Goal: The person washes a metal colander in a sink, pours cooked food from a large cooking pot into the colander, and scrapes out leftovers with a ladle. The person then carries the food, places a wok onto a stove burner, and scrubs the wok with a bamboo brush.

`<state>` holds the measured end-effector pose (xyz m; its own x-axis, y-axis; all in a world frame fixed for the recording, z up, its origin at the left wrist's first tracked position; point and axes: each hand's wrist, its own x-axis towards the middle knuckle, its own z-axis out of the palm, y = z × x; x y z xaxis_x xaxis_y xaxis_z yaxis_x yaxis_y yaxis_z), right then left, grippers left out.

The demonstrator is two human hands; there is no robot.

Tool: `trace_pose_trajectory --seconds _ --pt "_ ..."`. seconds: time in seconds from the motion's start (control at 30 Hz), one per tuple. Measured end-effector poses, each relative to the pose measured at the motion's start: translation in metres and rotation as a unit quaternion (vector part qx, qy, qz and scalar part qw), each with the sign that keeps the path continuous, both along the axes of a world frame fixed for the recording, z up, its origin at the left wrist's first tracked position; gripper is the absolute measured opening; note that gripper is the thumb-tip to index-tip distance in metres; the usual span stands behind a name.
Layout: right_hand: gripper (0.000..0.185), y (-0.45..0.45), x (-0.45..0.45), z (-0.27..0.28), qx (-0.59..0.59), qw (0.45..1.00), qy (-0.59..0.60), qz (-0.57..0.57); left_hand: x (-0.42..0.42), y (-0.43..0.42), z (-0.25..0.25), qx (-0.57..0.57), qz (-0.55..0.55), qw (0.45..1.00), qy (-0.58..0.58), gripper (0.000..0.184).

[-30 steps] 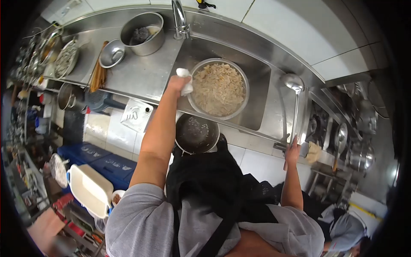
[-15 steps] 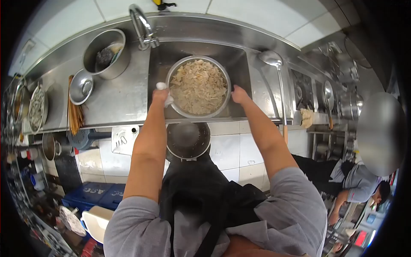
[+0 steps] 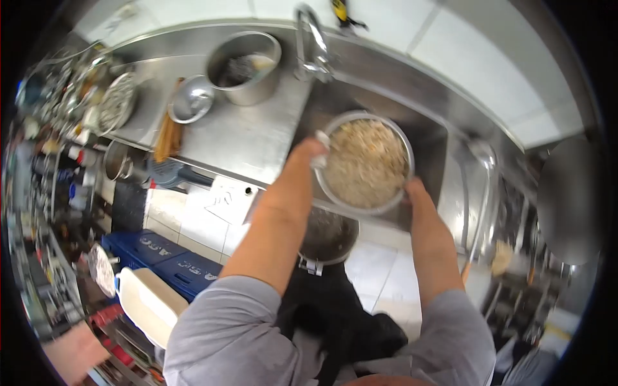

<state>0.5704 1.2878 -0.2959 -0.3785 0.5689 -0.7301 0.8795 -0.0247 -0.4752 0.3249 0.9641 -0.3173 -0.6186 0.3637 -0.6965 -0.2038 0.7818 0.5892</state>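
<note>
A round metal basin (image 3: pixel 411 143), filled with pale shredded food (image 3: pixel 367 161) in cloudy liquid, is held between my two hands over the front part of the sink (image 3: pixel 430 138). My left hand (image 3: pixel 313 149) grips the basin's left rim with a white cloth (image 3: pixel 321 154) between. On the opposite side, my right hand (image 3: pixel 416 191) is closed around the lower right rim, its fingers partly hidden and blurred. Below the counter edge, a dark round pan (image 3: pixel 327 241) is partly covered by my left forearm and the basin.
A faucet (image 3: pixel 313 48) rises behind the sink. Left on the counter stand a deep pot (image 3: pixel 252 90), a small metal bowl (image 3: pixel 191 100) and wooden sticks (image 3: pixel 168 138). A long-handled ladle (image 3: pixel 481 157) lies at right. Blue bins (image 3: pixel 161 252) and a white tub (image 3: pixel 151 307) stand below left.
My view has swung left and tilted, so the counter appears slanted. The basin, gripped in both hands, has come toward me and now overlaps the sink's front edge. Motion blurs the picture.
</note>
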Motion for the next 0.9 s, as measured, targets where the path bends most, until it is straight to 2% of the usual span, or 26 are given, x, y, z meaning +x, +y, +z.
trace_pose_trajectory --seconds 0.03,0.07,0.1,0.13,0.17,0.23,0.27,0.33,0.37,0.4,0.47,0.5,0.53,0.6,0.63,0.67,0.7,0.73,0.77,0.8,0.87,0.9 --pt "0.059 -0.006 -0.001 0.015 -0.025 0.998 0.034 -0.041 0.0 0.003 -0.01 -0.014 0.021 0.999 0.025 0.06" --pt "0.058 -0.003 -0.002 0.02 -0.062 0.995 0.055 -0.052 0.003 0.006 -0.007 -0.042 -0.002 0.996 0.082 0.062" --pt "0.05 -0.004 -0.008 0.036 -0.046 0.996 0.076 -0.026 0.004 0.005 0.0 -0.072 -0.029 0.988 0.134 0.064" --pt "0.042 -0.007 -0.002 0.051 -0.031 0.996 0.086 -0.002 0.008 -0.005 0.007 -0.081 -0.017 0.987 0.137 0.064" --pt "0.042 -0.007 0.005 0.059 -0.036 0.995 0.087 0.011 0.014 -0.012 0.022 -0.021 0.011 0.993 0.113 0.057" --pt "0.038 -0.001 0.001 0.078 -0.07 0.986 0.152 -0.008 0.035 -0.024 0.094 0.08 0.153 0.982 0.078 0.054" --pt "0.038 -0.002 -0.005 0.098 -0.071 0.985 0.158 0.0 0.032 -0.029 0.1 0.081 0.16 0.98 0.084 0.054" --pt "0.032 -0.006 -0.007 0.135 -0.067 0.977 0.203 -0.002 0.028 -0.03 0.1 0.201 0.185 0.956 0.11 0.055" --pt "0.027 0.0 -0.009 0.14 -0.042 0.975 0.217 0.014 0.045 -0.023 0.171 0.104 0.214 0.96 0.151 0.055" --pt "0.027 0.003 -0.005 0.149 -0.046 0.975 0.216 0.023 0.038 -0.015 0.17 0.066 0.184 0.962 0.192 0.055" --pt "0.024 0.002 -0.005 0.175 -0.078 0.964 0.255 -0.024 0.051 -0.009 0.207 0.067 0.175 0.962 0.199 0.052" --pt "0.026 -0.006 -0.004 0.182 -0.065 0.956 0.282 -0.047 0.061 -0.01 0.225 0.079 0.212 0.959 0.169 0.051" --pt "0.026 -0.012 -0.003 0.189 -0.067 0.956 0.284 -0.043 0.057 -0.017 0.22 0.079 0.215 0.958 0.171 0.051" --pt "0.031 -0.017 0.001 0.207 -0.023 0.963 0.266 -0.029 0.043 -0.026 0.209 0.08 0.144 0.976 0.142 0.049" --pt "0.037 -0.021 0.001 0.216 -0.048 0.963 0.266 -0.01 0.054 -0.032 0.226 0.124 0.215 0.959 0.14 0.045" --pt "0.042 -0.024 0.001 0.222 -0.077 0.962 0.261 0.006 0.053 -0.029 0.226 0.095 0.223 0.955 0.173 0.052" --pt "0.048 -0.005 -0.003 0.169 -0.098 0.943 0.319 -0.016 0.056 -0.023 0.219 0.064 0.226 0.951 0.199 0.059" --pt "0.054 0.024 -0.002 0.12 -0.107 0.919 0.376 -0.044 0.065 -0.021 0.224 0.076 0.26 0.943 0.194 0.055" --pt "0.051 -0.004 0.0 0.142 -0.056 0.909 0.393 -0.129 0.056 -0.024 0.209 0.082 0.192 0.96 0.189 0.051" --pt "0.051 -0.015 0.0 0.154 0.008 0.916 0.386 -0.109 0.06 -0.027 0.216 0.13 0.188 0.962 0.152 0.045" --pt "0.052 -0.004 -0.003 0.154 -0.016 0.938 0.347 0.018 0.053 -0.045 0.207 0.206 0.252 0.943 0.064 0.039" --pt "0.052 0.0 -0.004 0.159 -0.014 0.937 0.349 0.009 0.053 -0.038 0.204 0.206 0.243 0.946 0.065 0.039"
